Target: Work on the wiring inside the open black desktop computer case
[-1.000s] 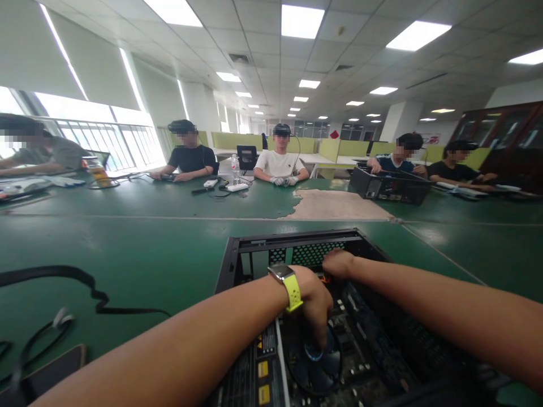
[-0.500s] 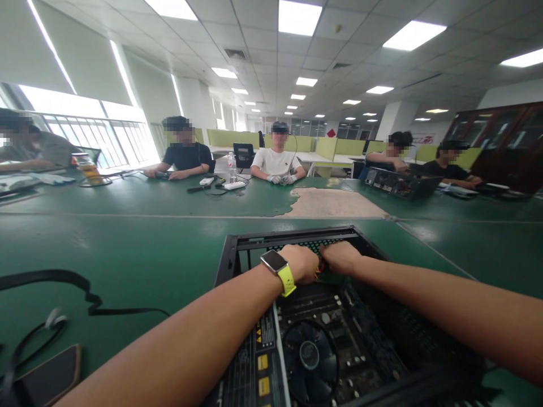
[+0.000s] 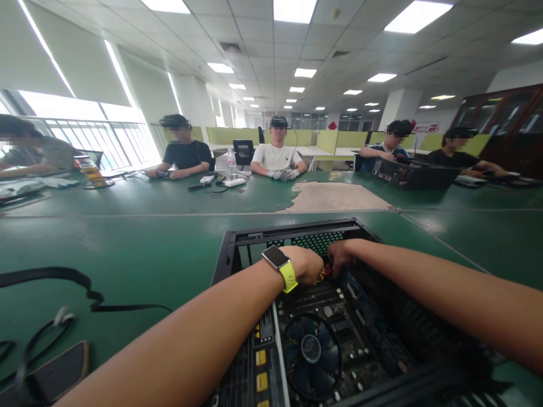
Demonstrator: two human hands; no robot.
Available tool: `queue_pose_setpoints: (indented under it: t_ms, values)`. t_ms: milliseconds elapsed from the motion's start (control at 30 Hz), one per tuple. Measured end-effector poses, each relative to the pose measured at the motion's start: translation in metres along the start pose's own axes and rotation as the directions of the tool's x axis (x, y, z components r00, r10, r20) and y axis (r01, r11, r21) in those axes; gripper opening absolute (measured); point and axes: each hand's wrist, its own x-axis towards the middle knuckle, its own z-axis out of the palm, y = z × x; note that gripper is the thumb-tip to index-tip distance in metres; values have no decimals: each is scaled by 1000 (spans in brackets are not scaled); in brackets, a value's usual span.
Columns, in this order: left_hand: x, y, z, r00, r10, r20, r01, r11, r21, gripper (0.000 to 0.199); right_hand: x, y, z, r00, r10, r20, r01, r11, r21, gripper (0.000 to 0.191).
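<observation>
An open black computer case (image 3: 231, 249) lies on the green table, with a motherboard and a round cooling fan (image 3: 311, 349) inside. My left hand (image 3: 307, 264), below a watch with a yellow-green strap (image 3: 287, 277), reaches into the far part of the case, closed beside red and yellow wires (image 3: 324, 272). Just right of those wires is my right hand (image 3: 339, 254), its fingers curled and pointing down. Both hands' fingertips are largely hidden, so what they grip cannot be made out.
A phone (image 3: 57, 373), a cable and a black strap (image 3: 51, 274) lie at the left. Across the table sit several people, with a bottle (image 3: 231, 164), a power strip (image 3: 235, 182) and another open computer case (image 3: 418, 174).
My right hand has shifted slightly right and its fingers point further down. The red and yellow wires show more between my hands. The view has tilted a little.
</observation>
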Motion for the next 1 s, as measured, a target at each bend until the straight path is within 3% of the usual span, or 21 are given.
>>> queue_pose_setpoints:
  t_ms: [200,633,800,900,1000]
  values:
    - [-7,-18,-5,998,-57,-4,57,998,4,35,19,-3,16,984,66,164,-56,996,-66,23]
    - [-2,-18,1,987,-154,-38,153,988,-34,32,5,9,7,975,174,140,-168,984,-52,26]
    - [-5,-15,2,989,-140,-43,139,990,-30,32,8,-3,10,986,84,142,-80,996,-37,37]
    - [-4,-16,4,990,-130,-51,129,991,-26,32,10,-7,10,998,-48,32,50,997,-56,40]
    - [-3,-17,5,988,-152,-37,151,988,-33,33,9,-6,8,980,-167,-104,157,983,-101,38]
